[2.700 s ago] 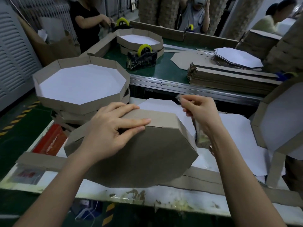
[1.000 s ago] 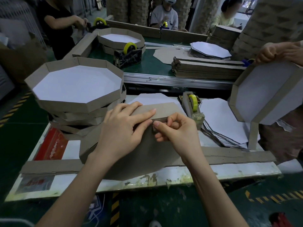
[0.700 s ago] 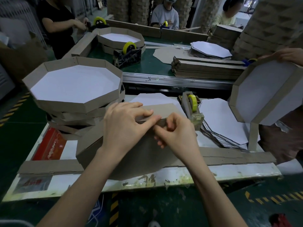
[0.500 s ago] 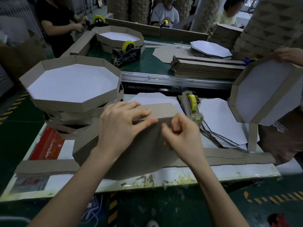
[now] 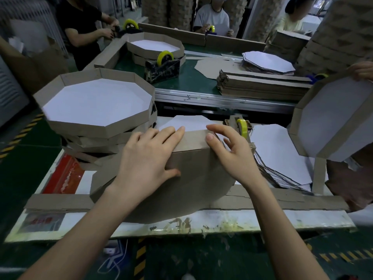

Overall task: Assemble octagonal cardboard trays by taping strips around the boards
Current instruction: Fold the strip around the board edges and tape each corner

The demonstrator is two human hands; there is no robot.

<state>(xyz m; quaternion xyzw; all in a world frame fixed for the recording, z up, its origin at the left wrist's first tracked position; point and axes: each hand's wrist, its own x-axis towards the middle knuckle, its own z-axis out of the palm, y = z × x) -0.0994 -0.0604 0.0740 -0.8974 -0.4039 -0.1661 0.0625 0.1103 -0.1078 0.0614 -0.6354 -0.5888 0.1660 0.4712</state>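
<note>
Head view looks down on the near desk, white-topped, with long loose strips of brown card lying along its front edge. At its left end stands a stack of finished trays, the top one showing a white floor inside brown walls. Just right of that stack, near the middle of the desk, the tray in work is tilted up on its lower edge, brown underside toward the camera, with its side strip running along the top. At the right edge another person's hand holds a second tray upright, its white inside facing left. Beyond a metal rail the green far desk carries a pile of strips, a pile of octagonal boards and a black tape dispenser. More flat boards lie fanned on the near desk (white face up), right of the tray in work. A small tape dispenser with a yellow roll stands just behind the right hand. The left hand lies flat on the tray, its fingers straight and close together across the side strip, thumb pressed on the brown underside. The right hand's fingers are spread wide and lightly bent, holding nothing, the index tip touching the strip at the tray's upper right corner
</note>
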